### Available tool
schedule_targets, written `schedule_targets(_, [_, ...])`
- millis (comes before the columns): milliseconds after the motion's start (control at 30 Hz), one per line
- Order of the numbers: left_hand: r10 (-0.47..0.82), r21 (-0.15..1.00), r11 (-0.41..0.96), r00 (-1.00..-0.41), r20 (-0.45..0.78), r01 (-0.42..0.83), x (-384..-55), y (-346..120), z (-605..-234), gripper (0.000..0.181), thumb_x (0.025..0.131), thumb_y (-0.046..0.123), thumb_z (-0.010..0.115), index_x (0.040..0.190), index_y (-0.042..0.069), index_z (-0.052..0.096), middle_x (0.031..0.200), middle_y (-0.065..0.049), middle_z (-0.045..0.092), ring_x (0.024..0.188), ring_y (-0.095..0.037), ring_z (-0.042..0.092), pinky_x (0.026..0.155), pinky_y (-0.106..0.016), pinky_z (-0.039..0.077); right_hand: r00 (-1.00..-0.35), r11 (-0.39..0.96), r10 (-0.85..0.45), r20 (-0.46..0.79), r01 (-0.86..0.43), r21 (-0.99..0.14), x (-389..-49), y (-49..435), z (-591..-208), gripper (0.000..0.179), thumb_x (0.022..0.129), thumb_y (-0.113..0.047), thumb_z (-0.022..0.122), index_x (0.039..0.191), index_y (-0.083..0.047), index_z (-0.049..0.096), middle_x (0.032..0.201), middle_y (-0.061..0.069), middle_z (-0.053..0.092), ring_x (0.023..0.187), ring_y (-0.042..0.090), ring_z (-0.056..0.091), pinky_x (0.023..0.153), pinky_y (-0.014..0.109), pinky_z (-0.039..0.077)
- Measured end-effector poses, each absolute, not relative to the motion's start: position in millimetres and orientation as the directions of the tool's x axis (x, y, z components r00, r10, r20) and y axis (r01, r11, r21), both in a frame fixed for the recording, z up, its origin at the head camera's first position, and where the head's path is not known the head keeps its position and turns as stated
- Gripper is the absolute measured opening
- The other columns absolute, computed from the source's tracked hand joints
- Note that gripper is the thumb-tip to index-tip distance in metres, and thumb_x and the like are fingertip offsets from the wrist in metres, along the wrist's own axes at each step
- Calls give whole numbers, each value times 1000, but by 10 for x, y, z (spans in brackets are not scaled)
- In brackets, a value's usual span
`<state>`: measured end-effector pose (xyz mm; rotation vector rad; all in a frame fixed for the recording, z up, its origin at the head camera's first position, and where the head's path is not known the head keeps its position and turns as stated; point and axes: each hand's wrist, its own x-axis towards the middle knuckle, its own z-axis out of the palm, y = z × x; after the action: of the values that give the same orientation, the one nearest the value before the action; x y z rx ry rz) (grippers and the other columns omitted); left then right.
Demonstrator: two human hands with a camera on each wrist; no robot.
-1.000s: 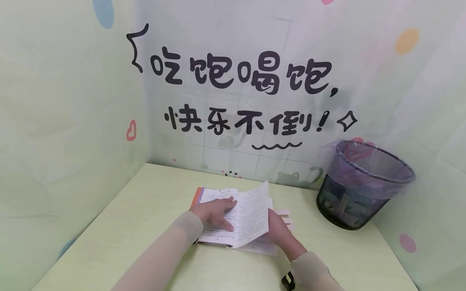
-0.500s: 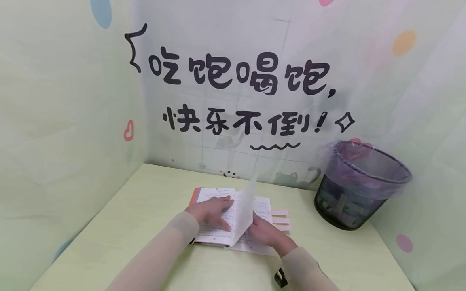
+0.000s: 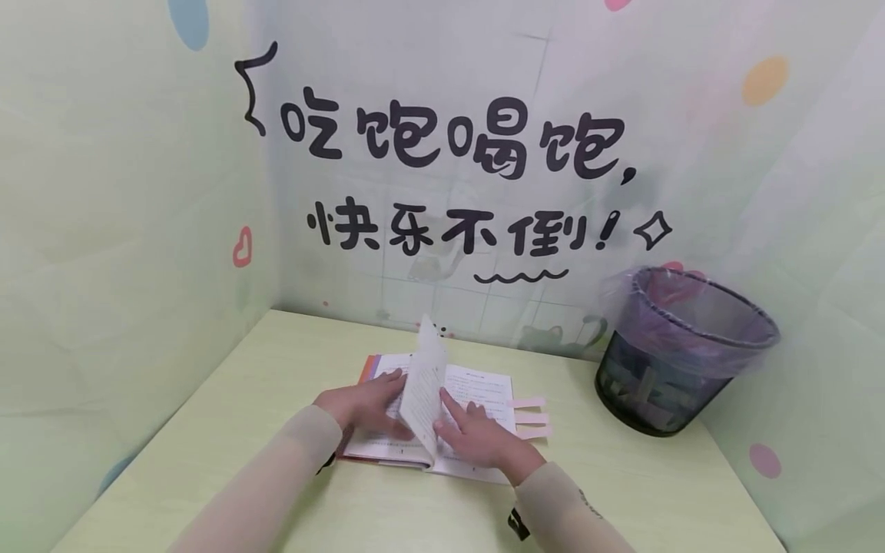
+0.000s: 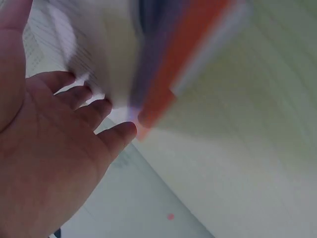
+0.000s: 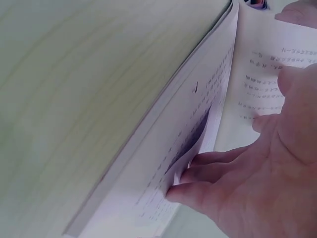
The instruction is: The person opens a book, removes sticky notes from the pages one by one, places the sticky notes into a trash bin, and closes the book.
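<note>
A book (image 3: 477, 380) lies spread on the table, with a leaf (image 3: 425, 384) standing up near its middle and leaning left. My left hand (image 3: 362, 407) is over the left-hand page, its fingers extended and partly behind the raised leaf. In the left wrist view, these fingertips (image 4: 124, 136) are by the orange and purple cover (image 4: 166, 67). On the right-hand page rests my right hand (image 3: 484, 442), fingers spread and tips at the raised leaf's base. The right wrist view shows the fingers (image 5: 198, 193) against printed paper (image 5: 198, 94). Pink tabs (image 3: 531, 419) stick out at the book's right edge.
At the back right of the pale wooden table (image 3: 228, 430) is a black wastebasket (image 3: 664, 395) lined with a purple plastic bag (image 3: 691, 349). Printed sheeting (image 3: 456, 184) walls off the back and both sides.
The leaf has swung from the right side over toward the left. My right hand has moved left onto the right-hand page. My left hand has shifted left, away from the spine.
</note>
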<state>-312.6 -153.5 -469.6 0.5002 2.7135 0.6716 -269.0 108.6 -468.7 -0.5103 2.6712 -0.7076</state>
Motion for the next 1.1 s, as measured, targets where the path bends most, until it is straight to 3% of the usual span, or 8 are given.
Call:
schedule_targets(133, [412,498,823,-890,-192,274,-3127,-1808,-4739,100,86,46,93,170,26,43,181,-11,34,167,-44,30,129,-77,26,-885,851,-406,-229,-275,-446,-2656,995,-4684,73,112,-67,36,177,-36,21,173,42,25,163,63,19,129,80,24])
schedule_targets(267, [355,427,875,-904,-240,230,-3124,-2051,-4739,99,87,47,89,170,21,43,180,-20,30,167,-54,19,131,-79,16,-893,878,-385,-234,-276,-390,-2632,918,-4692,76,110,-70,41,176,-38,22,171,44,25,161,67,20,130,78,24])
schedule_targets(400, [276,389,908,-920,-277,155,-3155,-2209,-4690,93,88,37,89,169,20,47,180,-22,28,167,-53,18,130,-79,19,-899,888,-355,-256,-239,-392,-2630,859,-4690,79,107,-74,45,176,-42,21,173,42,24,162,66,17,131,78,21])
schedule_targets(533, [302,436,877,-938,-171,203,-3237,-2192,-4614,70,100,20,74,165,8,50,173,-28,40,163,-53,30,131,-73,26,-903,895,-343,-260,-230,-383,-2644,818,-4683,81,107,-75,46,176,-42,21,173,43,24,162,67,16,130,79,20])
schedule_targets(633, [357,483,827,-932,-58,286,-3258,-2020,-4554,64,104,15,68,162,-1,49,168,-30,46,160,-52,37,132,-68,30,-906,901,-339,-254,-235,-366,-2653,810,-4686,81,107,-75,46,176,-41,22,172,44,25,161,67,18,129,79,22])
schedule_targets(700, [391,511,797,-920,-34,320,-3237,-1849,-4510,68,102,18,73,163,1,49,170,-27,45,161,-50,37,133,-67,29,-907,903,-340,-249,-241,-356,-2660,816,-4701,80,107,-75,46,176,-41,22,172,44,25,161,67,19,129,79,23])
schedule_targets(867, [502,527,762,-858,-113,376,-3196,-1445,-4482,89,94,33,87,168,10,44,181,-14,32,169,-41,27,137,-62,23,-908,904,-344,-237,-252,-346,-2659,829,-4724,80,107,-76,44,176,-42,22,171,44,26,160,68,21,128,80,25])
schedule_targets(1100, [564,478,767,-805,-184,428,-3204,-1177,-4489,93,95,34,87,169,6,40,184,-12,24,172,-38,18,139,-56,20,-910,908,-357,-210,-285,-307,-2650,841,-4719,80,107,-77,41,176,-41,22,170,42,32,158,69,25,126,82,27])
